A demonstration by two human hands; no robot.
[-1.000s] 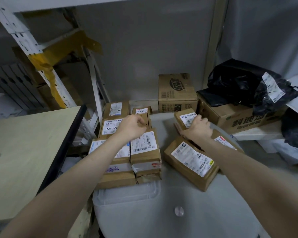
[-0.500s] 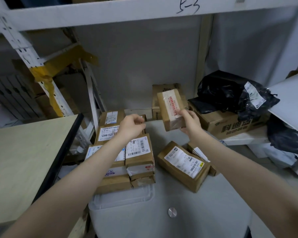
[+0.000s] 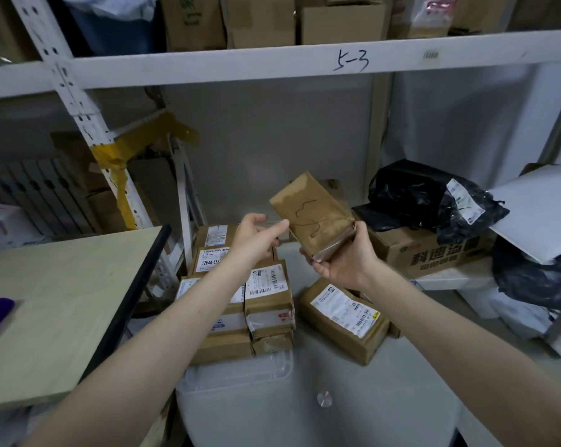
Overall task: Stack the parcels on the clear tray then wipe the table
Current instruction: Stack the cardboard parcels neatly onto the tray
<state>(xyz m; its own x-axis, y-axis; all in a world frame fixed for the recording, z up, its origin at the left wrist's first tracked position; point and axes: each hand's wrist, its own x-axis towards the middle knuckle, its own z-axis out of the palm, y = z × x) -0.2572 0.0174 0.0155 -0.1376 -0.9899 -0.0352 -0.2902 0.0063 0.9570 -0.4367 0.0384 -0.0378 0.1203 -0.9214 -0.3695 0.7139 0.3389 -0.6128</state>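
The right hand (image 3: 343, 266) is gripping a brown parcel (image 3: 311, 214) by its lower end, holding it tilted above the grey worktop (image 3: 385, 398). The left hand (image 3: 256, 237), fingers released, is hovering just beside it, over the stacked parcels (image 3: 266, 295) on the clear tray (image 3: 237, 382).

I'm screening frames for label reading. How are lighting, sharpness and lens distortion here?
Head view: dim, flat light, shadow under the shelf beam; wide-angle bowing curves that beam and stretches the forearms; the held parcel in the right hand is slightly soft; the label on the loose parcel shows barcodes, but its fine print blurs.
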